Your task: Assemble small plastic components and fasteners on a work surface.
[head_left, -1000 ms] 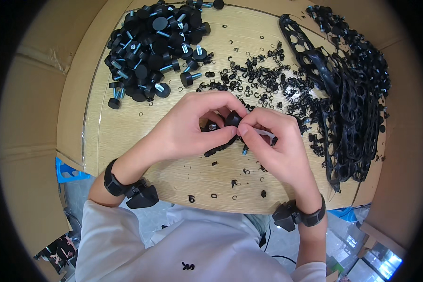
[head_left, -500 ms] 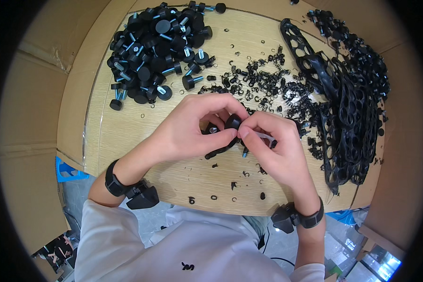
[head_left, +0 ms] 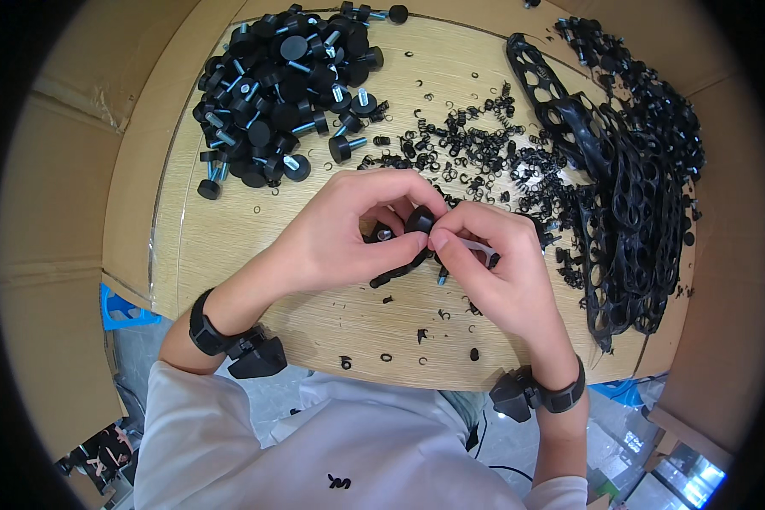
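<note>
Above the middle of the table, my left hand closes its thumb and fingertips on a round black rubber foot. My right hand meets it at the foot's right edge, thumb and forefinger pinched together. A thin pale grey-white tool shows between the right fingers; its tip and exact kind are hidden. Below the left hand lies part of a black moulded strip. A metal stud peeks out inside the curl of the left fingers, and a blue-tinted stud sticks out below the right fingertips.
Black feet with threaded studs are heaped at the far left. Black ring-shaped scraps scatter across the centre. Black moulded webs with holes lie at right, beside another pile of small studded parts. Cardboard walls enclose the table.
</note>
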A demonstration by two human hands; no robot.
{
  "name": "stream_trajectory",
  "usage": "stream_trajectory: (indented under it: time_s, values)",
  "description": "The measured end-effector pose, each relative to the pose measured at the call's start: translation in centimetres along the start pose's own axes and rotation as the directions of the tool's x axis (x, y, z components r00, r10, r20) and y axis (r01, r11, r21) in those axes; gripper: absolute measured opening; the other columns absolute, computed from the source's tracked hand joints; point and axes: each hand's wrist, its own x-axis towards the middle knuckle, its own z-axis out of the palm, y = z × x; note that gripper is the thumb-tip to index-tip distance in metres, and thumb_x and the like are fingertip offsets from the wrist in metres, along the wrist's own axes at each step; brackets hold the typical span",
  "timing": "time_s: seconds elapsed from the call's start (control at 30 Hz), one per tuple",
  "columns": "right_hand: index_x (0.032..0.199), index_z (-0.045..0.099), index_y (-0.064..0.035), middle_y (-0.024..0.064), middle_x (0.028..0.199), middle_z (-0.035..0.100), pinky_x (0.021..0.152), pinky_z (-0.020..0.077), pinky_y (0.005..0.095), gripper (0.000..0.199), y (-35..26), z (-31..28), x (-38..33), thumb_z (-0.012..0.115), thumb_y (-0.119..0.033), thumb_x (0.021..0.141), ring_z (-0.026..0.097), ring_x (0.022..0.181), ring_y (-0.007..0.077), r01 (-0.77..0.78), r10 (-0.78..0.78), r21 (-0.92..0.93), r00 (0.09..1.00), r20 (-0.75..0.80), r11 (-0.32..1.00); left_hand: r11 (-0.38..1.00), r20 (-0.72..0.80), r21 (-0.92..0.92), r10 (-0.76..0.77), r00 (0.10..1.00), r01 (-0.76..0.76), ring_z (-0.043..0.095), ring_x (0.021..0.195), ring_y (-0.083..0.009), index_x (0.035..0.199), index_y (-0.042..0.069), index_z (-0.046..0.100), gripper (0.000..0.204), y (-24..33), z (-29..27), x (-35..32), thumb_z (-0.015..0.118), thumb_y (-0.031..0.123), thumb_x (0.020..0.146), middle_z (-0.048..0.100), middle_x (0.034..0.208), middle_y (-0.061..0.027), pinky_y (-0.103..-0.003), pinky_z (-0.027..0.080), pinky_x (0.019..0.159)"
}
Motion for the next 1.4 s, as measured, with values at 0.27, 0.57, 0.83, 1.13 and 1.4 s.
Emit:
stream_trajectory:
  time_s: [0.27,0.57,0.83,1.13,1.4]
  values:
    - [0.081,0.062,0.0013,0.009,0.07,0.059,0.05,0.0428,0.0266,0.007,0.06,0.01,0.05,0.062,-0.006,0.082,0.055,0.053,0.0148,0.001,-0.001,-0.02,1.0,0.003,1.0,0.998,-0.046,0.0,0.065,0.997,-0.065,0.062,0.078,-0.013,0.101,0.0,0.062,0.023,-0.5,0.28,0.12,0.063,-0.001,0.078,0.062,0.09,-0.0073,-0.026,0.053,0.069]
    - [0.08,0.063,-0.0001,0.0102,0.071,0.059,0.052,0.0453,0.0294,0.007,0.09,-0.14,0.03,0.063,-0.007,0.08,0.057,0.055,0.0203,0.022,-0.02,-0.034,0.998,0.058,0.999,0.996,-0.027,0.032,0.084,0.996,-0.083,0.061,0.079,-0.0131,0.1,0.0,0.063,0.022,-0.57,0.18,0.12,0.063,-0.001,0.079,0.062,0.092,-0.0073,-0.026,0.053,0.07]
    - [0.079,0.064,-0.0002,0.0112,0.071,0.06,0.052,0.047,0.0301,0.008,0.08,-0.12,0.02,0.063,-0.008,0.08,0.06,0.058,0.0223,0.03,-0.027,-0.052,0.998,0.061,0.998,1.0,0.014,0.009,0.008,1.0,-0.008,0.061,0.09,-0.0141,0.1,-0.001,0.063,0.022,-0.29,0.0,0.09,0.061,-0.004,0.079,0.061,0.101,-0.008,-0.026,0.051,0.075]
    - [0.079,0.062,0.0028,0.0052,0.068,0.056,0.048,0.0377,0.0229,0.005,0.4,0.37,-0.15,0.062,-0.002,0.081,0.05,0.056,0.0097,0.112,-0.111,-0.084,0.994,0.015,0.99,0.997,-0.016,0.022,0.08,0.997,-0.079,0.06,0.077,-0.0128,0.099,0.0,0.062,0.02,-0.82,0.22,0.19,0.063,0.0,0.079,0.061,0.091,-0.0066,-0.025,0.052,0.068]
    - [0.08,0.061,0.0029,0.0073,0.069,0.057,0.047,0.0402,0.0241,0.003,0.37,0.34,-0.15,0.062,0.0,0.08,0.053,0.056,0.0136,0.123,-0.12,-0.154,0.992,0.026,0.981,0.998,-0.021,0.032,0.062,0.998,-0.061,0.06,0.076,-0.0131,0.098,0.0,0.062,0.019,-0.77,0.29,0.21,0.063,-0.001,0.078,0.061,0.09,-0.0069,-0.025,0.051,0.067]
